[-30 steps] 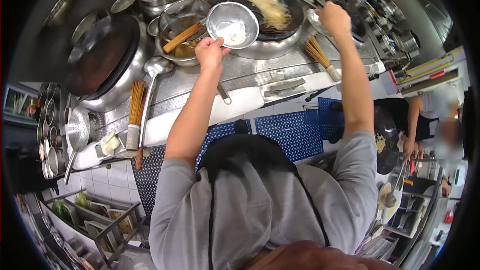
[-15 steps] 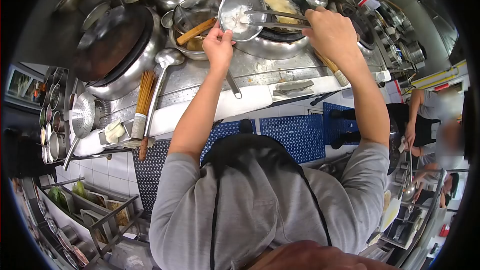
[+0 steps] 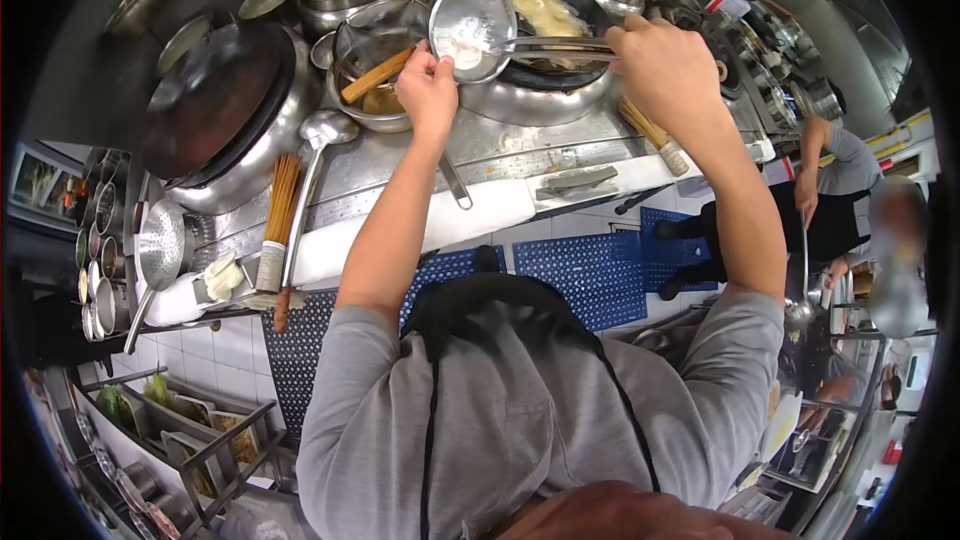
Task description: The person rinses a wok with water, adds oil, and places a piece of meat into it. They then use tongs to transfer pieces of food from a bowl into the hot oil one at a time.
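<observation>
My left hand [image 3: 430,90] grips the rim of a round metal bowl [image 3: 478,12], which is tilted and holds some white, wet-looking food [image 3: 462,52] low inside. In my right hand [image 3: 660,58] are metal tongs [image 3: 565,48], their tips reaching into the bowl at its right side. Just beyond, a dark wok [image 3: 600,25] holds pale yellow food [image 3: 548,15] in liquid. Left of the bowl, a wooden-handled strainer [image 3: 385,72] rests over a metal pot [image 3: 385,120].
A large dark wok [image 3: 215,100] stands at the left. A ladle [image 3: 328,128], a bamboo brush [image 3: 277,220] and a perforated skimmer [image 3: 163,240] lie along the counter's front. Another bamboo brush [image 3: 655,140] is at the right. A co-worker [image 3: 840,165] stands farther right, holding a long-handled utensil.
The bowl has shifted slightly left, and the white food in it looks less and sits lower. More of the wok's pale food shows. The co-worker's arms and utensil have moved.
</observation>
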The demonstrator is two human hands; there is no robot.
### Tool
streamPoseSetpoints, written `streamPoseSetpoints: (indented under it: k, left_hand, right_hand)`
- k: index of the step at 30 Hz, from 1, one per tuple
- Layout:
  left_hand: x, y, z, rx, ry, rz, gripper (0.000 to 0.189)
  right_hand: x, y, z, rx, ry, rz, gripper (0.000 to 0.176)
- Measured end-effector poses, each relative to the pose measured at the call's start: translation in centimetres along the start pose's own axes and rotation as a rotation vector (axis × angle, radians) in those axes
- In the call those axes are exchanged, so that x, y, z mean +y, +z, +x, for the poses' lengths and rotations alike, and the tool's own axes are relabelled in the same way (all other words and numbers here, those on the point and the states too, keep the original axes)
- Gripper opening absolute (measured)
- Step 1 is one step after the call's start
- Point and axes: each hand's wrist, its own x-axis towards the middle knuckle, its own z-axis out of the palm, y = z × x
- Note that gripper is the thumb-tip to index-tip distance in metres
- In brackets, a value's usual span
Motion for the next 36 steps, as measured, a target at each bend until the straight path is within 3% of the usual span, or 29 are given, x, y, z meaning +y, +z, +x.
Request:
streamPoseSetpoints:
  k: [2,4,6,8,11,14,17,22,25,28,33,36]
  left_hand:
    - [0.1,0.4,0.4,-0.031,-0.088,0.008,0.027]
    - [-1.0,1.6,0.7,0.048,0.083,0.081,0.027]
    - [-0.9,2.4,0.9,0.048,0.087,0.123,0.027]
    - [-0.8,2.8,0.9,-0.027,-0.083,0.136,0.027]
    - [-1.3,3.8,0.6,-0.094,-0.115,0.069,0.028]
    - [-0.2,4.5,-0.5,-0.164,-0.353,-0.108,0.028]
    - [-0.5,4.8,-1.6,-0.259,-0.471,-0.19,0.031]
    - [0.8,4.3,-3.3,-0.309,-0.586,-0.298,0.028]
    - [1.3,3.8,-3.8,-0.289,-0.581,-0.328,0.029]
    - [0.7,2.6,-3.4,-0.253,-0.558,-0.338,0.029]
    - [-0.3,1.2,-2.1,-0.129,-0.582,-0.38,0.03]
    - [0.1,0.0,-1.1,-0.059,-0.593,-0.455,0.029]
  right_hand:
    - [0.6,-0.8,-0.4,-0.015,0.046,0.058,0.015]
    - [1.4,-0.4,-0.5,0.018,0.062,0.08,0.017]
    - [2.0,-0.3,-0.8,0.041,0.09,0.082,0.019]
    - [2.7,-0.6,-1.0,0.052,0.121,0.063,0.021]
    - [4.4,-0.7,-0.8,0.077,0.206,0.065,0.021]
    - [6.5,0.6,-0.3,0.166,0.251,0.058,0.016]
    - [8.4,3.6,1.4,0.11,0.346,-0.009,0.01]
    - [10.0,12.5,6.3,-0.02,0.454,0.038,0.015]
    - [10.1,19.3,9.1,-0.122,0.576,0.165,0.02]
    - [10.0,22.1,10.2,-0.158,0.648,0.267,0.022]
    - [10.9,17.1,10.0,-0.118,0.679,0.258,0.029]
    - [10.6,11.6,7.6,-0.023,0.493,0.184,0.047]
